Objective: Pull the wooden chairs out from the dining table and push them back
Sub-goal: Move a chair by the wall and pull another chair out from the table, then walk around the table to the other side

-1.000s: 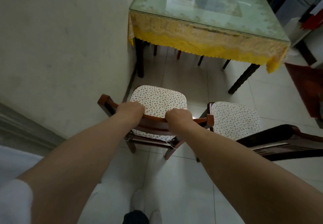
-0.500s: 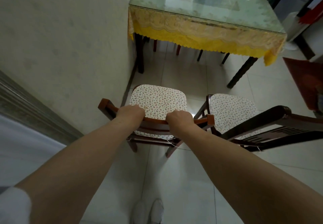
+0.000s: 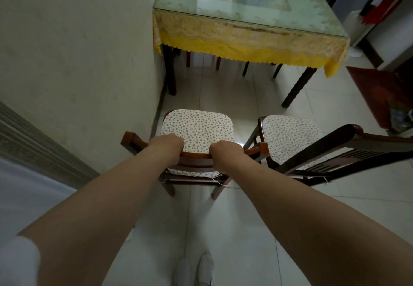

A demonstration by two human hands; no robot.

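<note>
Pale floor tiles [image 3: 234, 230] and a plain wall [image 3: 78, 51] at 9 o'clock. The glass-topped dining table with yellow lace cloth [image 3: 245, 38] stands at 12 o'clock. The left hand [image 3: 166, 146] and right hand [image 3: 225, 151] clamp the top rail of the reddish wooden chair with floral cushion [image 3: 196, 129], well apart from the table. A second, darker wooden chair [image 3: 335, 147] is just beside it at 3 o'clock, perhaps touching.

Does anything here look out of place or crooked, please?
Yes. Both wooden chairs stand away from the dining table, with bare floor between. The lighter chair, gripped at its backrest by the left hand and the right hand, faces the table squarely; the darker chair beside it stands turned at an angle.
</note>
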